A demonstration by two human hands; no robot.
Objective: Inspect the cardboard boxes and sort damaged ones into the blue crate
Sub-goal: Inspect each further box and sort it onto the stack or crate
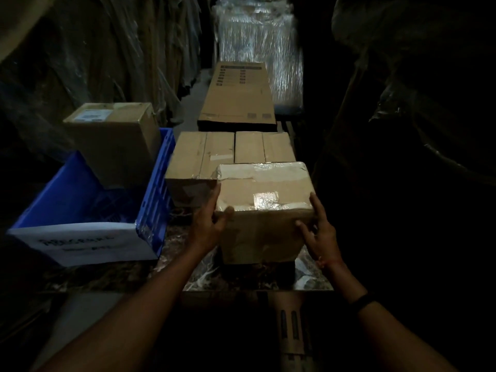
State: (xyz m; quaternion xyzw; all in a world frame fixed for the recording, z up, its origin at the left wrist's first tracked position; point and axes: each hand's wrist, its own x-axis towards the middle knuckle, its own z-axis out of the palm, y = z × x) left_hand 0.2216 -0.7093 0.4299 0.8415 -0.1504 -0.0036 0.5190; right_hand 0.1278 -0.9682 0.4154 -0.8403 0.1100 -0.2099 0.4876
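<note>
**A:** In the head view, where is the box under inspection?

**B:** The taped box (264,210) is at the near edge of the counter (204,275), in front of two other boxes (198,162) and to the right of the blue crate (153,200). The crate already has one box (115,140) in it. It's too dark underneath to say whether the taped box rests on the counter or is lifted off it.

**A:** And the hands?

**B:** The left hand (209,226) grips the near left corner, with the thumb hooked over the top edge and the fingers going round the side. The right hand (319,232) presses on the near right corner. Its fingers are spread and nearly straight, and the thumb lies on the front face.

**A:** How will it handle?

**B:** It's probably stiff cardboard and fairly light, since two hands on the corners are enough. The top is wrapped in glossy, wrinkled tape, which is likely slippery. I'd take hold on the bare cardboard lower down the sides, or underneath, and avoid squeezing the creased top edge.
</note>
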